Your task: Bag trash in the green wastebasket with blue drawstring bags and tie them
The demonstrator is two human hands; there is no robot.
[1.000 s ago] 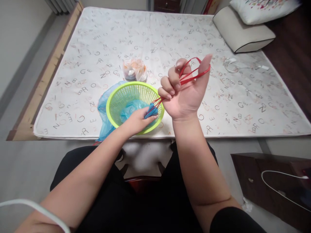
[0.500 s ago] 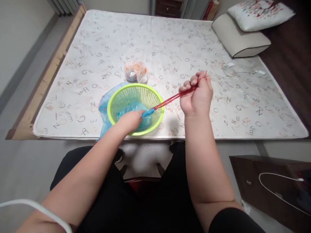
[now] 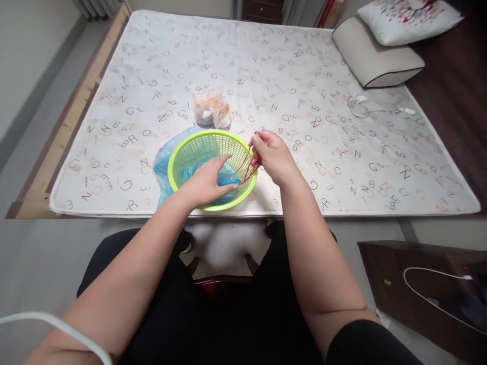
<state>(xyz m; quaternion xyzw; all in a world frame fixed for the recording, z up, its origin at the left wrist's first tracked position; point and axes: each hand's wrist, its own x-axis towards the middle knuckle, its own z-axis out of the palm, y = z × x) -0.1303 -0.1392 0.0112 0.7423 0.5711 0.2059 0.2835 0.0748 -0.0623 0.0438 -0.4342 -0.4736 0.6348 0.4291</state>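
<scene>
A lime-green plastic basket (image 3: 174,175) stands at the near edge of the mattress, with a blue plastic bag (image 3: 163,167) inside it and draped over its left side. Over the basket is my left hand (image 3: 208,180), its thumb and fingers spread apart at the bunched blue plastic; whether it touches the plastic I cannot tell. My right hand (image 3: 272,156), at the basket's right rim, pinches thin red drawstrings (image 3: 247,172). These hang in slack loops and run down to the bag.
A knotted, see-through bag with orange and white contents (image 3: 212,109) lies behind the basket. The letter-printed mattress (image 3: 266,66) carries a white cable (image 3: 361,109) and two pillows (image 3: 378,53) at the right. A brown wooden piece of furniture (image 3: 399,289) stands at the lower right.
My right hand has moved left and down toward the basket, and the red drawstrings have gone from taut to slack. My left hand has opened from its grip on the bunched blue plastic.
</scene>
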